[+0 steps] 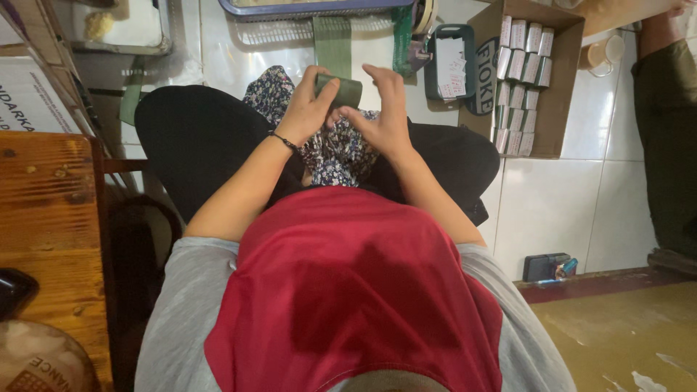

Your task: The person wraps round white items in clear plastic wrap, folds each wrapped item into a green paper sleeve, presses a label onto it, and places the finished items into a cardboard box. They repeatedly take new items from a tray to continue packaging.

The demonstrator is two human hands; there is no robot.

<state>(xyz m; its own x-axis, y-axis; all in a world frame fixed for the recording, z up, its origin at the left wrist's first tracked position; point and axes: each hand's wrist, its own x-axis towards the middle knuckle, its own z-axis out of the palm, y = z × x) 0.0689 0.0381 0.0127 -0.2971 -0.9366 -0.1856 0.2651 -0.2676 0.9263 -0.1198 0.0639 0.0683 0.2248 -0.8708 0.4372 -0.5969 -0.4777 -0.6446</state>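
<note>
My left hand point(307, 107) and my right hand point(381, 109) both grip a small dark green wrapped bundle point(347, 92) held above my lap. The left thumb and fingers wrap its left end, while the right fingers arch over its right side. A black band circles my left wrist. Under the hands lies a floral cloth point(334, 149) across my black-clad knees. A green strip point(332, 43) hangs from a blue tray point(319, 9) just beyond the hands.
A cardboard box point(552, 109) holding several small white packets stands at the right on the white tiled floor. A dark tray with papers point(450, 62) sits beside it. A wooden table point(43, 218) is at the left. Another person's leg point(664, 131) shows at the far right.
</note>
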